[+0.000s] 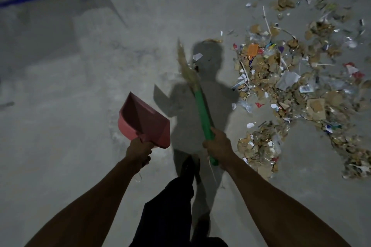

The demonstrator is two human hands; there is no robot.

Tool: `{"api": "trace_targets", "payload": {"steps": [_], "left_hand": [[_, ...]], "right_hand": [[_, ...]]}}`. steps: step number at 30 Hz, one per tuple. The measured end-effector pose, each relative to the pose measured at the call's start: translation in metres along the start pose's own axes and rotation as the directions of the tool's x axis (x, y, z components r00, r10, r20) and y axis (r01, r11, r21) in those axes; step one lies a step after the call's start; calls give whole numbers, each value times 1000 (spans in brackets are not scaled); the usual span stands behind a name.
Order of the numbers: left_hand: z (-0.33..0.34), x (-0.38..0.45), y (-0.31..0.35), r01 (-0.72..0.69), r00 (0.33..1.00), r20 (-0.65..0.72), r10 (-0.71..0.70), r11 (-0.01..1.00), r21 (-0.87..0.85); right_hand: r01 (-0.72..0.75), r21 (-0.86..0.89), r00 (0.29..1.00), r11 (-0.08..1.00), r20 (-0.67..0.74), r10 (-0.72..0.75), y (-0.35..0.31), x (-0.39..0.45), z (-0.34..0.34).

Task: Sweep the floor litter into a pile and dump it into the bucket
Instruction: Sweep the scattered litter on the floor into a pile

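The right hand has its fingers wrapped round the green plastic handle of a straw broom, low on the shaft, bristles lifted off the grey concrete floor. The left hand has its fingers clamped on the short handle of a pink plastic dustpan, held in the air. The litter of torn cardboard, paper scraps and plastic film lies scattered to the right. It looks light and flyaway, likely best gathered with short, gentle strokes. No bucket shows.
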State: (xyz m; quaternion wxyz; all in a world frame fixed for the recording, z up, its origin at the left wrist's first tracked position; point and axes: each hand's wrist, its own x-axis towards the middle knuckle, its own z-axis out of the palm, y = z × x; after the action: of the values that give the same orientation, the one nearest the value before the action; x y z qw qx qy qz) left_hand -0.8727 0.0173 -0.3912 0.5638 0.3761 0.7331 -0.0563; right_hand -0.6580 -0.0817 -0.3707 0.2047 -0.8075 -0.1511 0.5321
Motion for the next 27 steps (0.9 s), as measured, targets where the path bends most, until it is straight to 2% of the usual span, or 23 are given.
{"api": "trace_targets", "payload": {"steps": [3, 10, 16, 18, 21, 23, 27], "left_hand": [[3, 1, 8, -16, 1000, 1, 17, 1000, -5], [9, 3, 24, -23, 1000, 0, 23, 1000, 13], [22, 11, 42, -61, 998, 26, 62, 998, -9], [30, 9, 50, -101, 994, 33, 101, 995, 2], [39, 4, 61, -136, 990, 42, 136, 991, 0], [44, 0, 67, -144, 988, 50, 144, 990, 7], [52, -9, 77, -148, 987, 61, 146, 989, 19]], "right_hand": [[37, 44, 997, 998, -68, -34, -11, -1, -1], [125, -136, 992, 983, 25, -122, -17, -4, 2], [23, -344, 993, 939, -104, -62, -29, 56, -37], [-36, -352, 984, 935, -178, -29, -31, 73, -54], [-49, -328, 976, 944, -217, -24, -34, 81, -71], [-43, -361, 984, 932, -176, -23, -30, 72, -75], [37, -539, 999, 842, -2, -45, -21, 58, -81]]}}
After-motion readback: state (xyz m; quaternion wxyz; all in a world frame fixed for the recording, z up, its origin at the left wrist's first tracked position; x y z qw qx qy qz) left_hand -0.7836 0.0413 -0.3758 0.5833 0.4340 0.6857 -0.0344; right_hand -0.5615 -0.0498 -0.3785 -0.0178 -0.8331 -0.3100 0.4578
